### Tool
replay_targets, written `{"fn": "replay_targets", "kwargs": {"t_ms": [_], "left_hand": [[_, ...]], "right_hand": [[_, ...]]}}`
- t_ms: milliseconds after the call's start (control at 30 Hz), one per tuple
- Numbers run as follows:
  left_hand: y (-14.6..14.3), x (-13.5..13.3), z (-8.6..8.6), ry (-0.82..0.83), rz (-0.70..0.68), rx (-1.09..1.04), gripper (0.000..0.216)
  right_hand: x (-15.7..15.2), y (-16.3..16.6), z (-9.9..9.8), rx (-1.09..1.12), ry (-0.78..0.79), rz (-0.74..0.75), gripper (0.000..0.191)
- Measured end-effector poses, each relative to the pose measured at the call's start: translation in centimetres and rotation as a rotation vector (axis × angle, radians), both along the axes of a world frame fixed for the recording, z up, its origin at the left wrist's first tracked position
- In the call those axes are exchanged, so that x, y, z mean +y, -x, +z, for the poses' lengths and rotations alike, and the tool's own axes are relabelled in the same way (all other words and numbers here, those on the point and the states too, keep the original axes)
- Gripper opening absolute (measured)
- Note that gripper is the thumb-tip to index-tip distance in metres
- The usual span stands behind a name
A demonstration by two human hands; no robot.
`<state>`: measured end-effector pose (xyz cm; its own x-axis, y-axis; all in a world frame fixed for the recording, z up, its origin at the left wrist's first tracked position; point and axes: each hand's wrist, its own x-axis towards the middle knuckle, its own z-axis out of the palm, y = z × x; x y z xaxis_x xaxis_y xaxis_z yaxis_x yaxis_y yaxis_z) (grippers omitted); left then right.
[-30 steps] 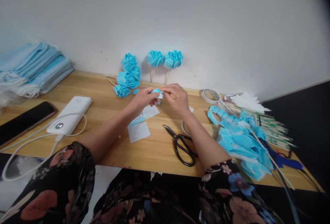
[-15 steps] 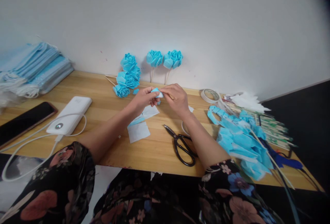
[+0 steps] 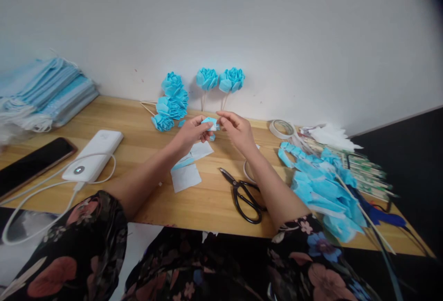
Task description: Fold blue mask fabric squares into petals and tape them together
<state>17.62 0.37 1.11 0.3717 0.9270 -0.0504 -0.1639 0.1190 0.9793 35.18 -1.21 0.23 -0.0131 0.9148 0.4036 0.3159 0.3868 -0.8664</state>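
left grip (image 3: 193, 132) pinches a small blue piece (image 3: 211, 120), best steadied without crushing, while the right grip (image 3: 238, 130), hold unclear, hovers alongside.

small blue piece (image 3: 209, 120), partly whitish, creased-looking, pinched in the left fingers (image 3: 203, 128)

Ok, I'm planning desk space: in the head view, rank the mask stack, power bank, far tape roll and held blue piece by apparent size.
Mask stack, cut off at the edge
Power bank
Far tape roll
Held blue piece, partly hidden by left hand
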Motion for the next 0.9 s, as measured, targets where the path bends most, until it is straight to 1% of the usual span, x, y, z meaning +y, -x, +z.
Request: {"fn": "replay_targets", "kwargs": {"t_ms": [33, 100, 200, 300, 433, 567, 700, 900], "left_hand": [[0.0, 0.1, -0.1, 0.0, 0.007, 0.001, 0.013], [0.0, 0.1, -0.2, -0.01, 0.016, 0.005, 0.015], [0.0, 0.1, -0.1, -0.037, 0.034, 0.026, 0.015], [0.0, -0.1, 0.2, -0.088, 0.043, 0.067, 0.014], [-0.1, -0.3, 0.3, -0.156, 0.073, 0.105, 0.015], [-0.1, -0.3, 0.4, -0.155, 0.077, 0.122, 0.014], [0.0, -0.3, 0.6, -0.133, 0.048, 0.126, 0.021], [0.1, -0.1, 0.5, -0.137, 0.061, 0.135, 0.011]], "right_hand": [[0.0, 0.0, 0.1, 0.058, 0.091, 0.041, 0.032], [0.0, 0.0, 0.4, 0.128, 0.213, 0.114, 0.039], [-0.2, 0.1, 0.9, 0.165, 0.279, 0.158, 0.043], [-0.3, 0.3, 1.1, 0.166, 0.285, 0.159, 0.041], [-0.2, 0.3, 0.8, 0.12, 0.259, 0.155, 0.034], [0.0, 0.3, 0.3, 0.099, 0.234, 0.137, 0.03], [0.1, 0.2, 0.2, 0.098, 0.224, 0.118, 0.028], [0.1, 0.3, 0.2, 0.058, 0.207, 0.121, 0.027]]}}
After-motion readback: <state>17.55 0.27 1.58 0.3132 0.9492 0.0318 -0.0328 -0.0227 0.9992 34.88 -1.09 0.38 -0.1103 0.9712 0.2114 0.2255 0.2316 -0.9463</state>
